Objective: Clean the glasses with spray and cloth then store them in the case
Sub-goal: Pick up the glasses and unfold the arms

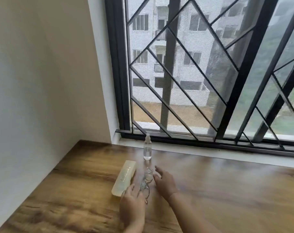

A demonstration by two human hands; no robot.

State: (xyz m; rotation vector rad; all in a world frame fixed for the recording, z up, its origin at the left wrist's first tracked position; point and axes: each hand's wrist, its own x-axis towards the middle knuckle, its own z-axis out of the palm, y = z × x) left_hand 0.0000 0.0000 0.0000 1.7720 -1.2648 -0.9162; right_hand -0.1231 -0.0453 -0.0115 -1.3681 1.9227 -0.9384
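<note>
Thin-framed glasses lie on the wooden table, between my two hands. My left hand lies over their near end with its fingers fairly straight, its fingertips next to the case. My right hand hovers just right of the far lens, fingers relaxed and reaching toward it. A closed, pale translucent case lies left of the glasses. Behind them stands a small clear spray bottle, upright, near the window sill. No cloth is in view.
A cream wall bounds the table on the left. A window with a black metal grille and a white sill runs along the table's far edge.
</note>
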